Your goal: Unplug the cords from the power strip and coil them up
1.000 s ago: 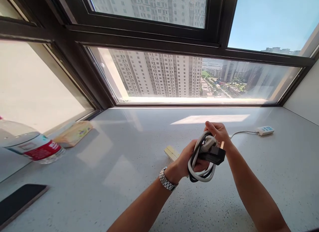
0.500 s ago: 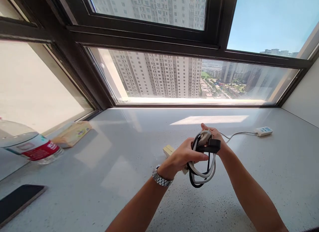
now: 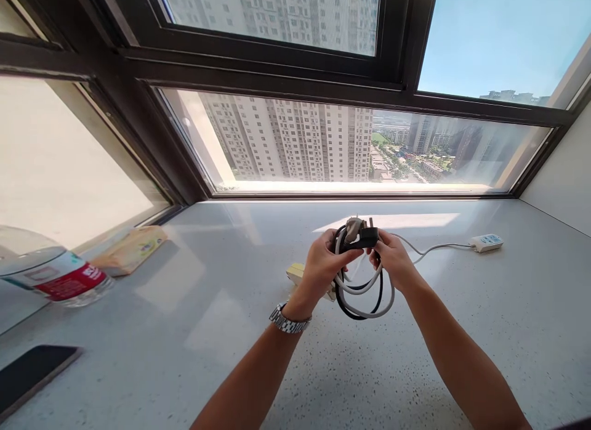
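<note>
A loose coil of power cords (image 3: 364,315), one black and one white, hangs between my two hands above the speckled sill. My left hand (image 3: 321,262) is closed around the left side of the coil, its thumb beneath the plugs. On top sit a black plug (image 3: 368,236) with its prongs upward and a greyish-beige plug (image 3: 354,229). My right hand (image 3: 392,260) grips the cords at the coil's right side, with its fingertips partly hidden. Behind my left wrist lies a cream-yellow block (image 3: 295,273), mostly covered. From behind my right hand a thin white cord runs to a small white box (image 3: 486,243).
At the left stand a large clear bottle (image 3: 69,273) with a red label and a tissue pack (image 3: 132,250). A dark phone (image 3: 32,374) lies at the front left. The dark window frame (image 3: 323,88) bounds the sill (image 3: 240,356) at the back.
Both hands and the coil have shifted left and slightly up. My right hand has come down from behind the plugs to the coil's right side. The coil hangs wider.
</note>
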{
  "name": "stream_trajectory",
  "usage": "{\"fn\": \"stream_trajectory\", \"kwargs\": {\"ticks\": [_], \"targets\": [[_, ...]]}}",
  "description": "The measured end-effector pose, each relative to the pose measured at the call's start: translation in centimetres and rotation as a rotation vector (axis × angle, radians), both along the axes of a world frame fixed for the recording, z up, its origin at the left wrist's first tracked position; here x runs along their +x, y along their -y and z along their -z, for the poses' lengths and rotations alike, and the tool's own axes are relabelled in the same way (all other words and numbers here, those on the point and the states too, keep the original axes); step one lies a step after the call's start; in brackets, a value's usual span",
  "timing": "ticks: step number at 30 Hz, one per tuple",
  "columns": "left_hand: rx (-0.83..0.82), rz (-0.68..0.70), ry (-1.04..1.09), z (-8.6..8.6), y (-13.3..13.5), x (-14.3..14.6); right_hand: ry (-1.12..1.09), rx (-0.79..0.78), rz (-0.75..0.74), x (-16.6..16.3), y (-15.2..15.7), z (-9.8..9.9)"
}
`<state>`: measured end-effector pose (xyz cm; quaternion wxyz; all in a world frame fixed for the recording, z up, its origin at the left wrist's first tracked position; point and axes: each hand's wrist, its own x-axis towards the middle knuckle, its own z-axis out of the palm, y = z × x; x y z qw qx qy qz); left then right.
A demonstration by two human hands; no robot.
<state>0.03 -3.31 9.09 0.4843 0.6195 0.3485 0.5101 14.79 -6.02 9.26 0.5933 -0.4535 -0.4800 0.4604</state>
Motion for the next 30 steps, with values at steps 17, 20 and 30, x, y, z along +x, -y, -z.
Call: {"fn": "stream_trajectory", "kwargs": {"ticks": [17, 20, 30], "targets": [[0.376, -0.531, -0.23, 3.1, -2.4, -0.3, -0.492, -0.28, -0.005, -2.3, -0.4, 1.1], [0.394, -0.534, -0.21, 3.5, -1.9, 0.5, -0.687, -0.213, 0.032, -2.4, -0.8, 1.4], [0.412, -0.53, -0.554, 2.7, -2.7, -0.7, -0.584, -0.322, -0.14, -1.8, -1.0, 1.7]]}}
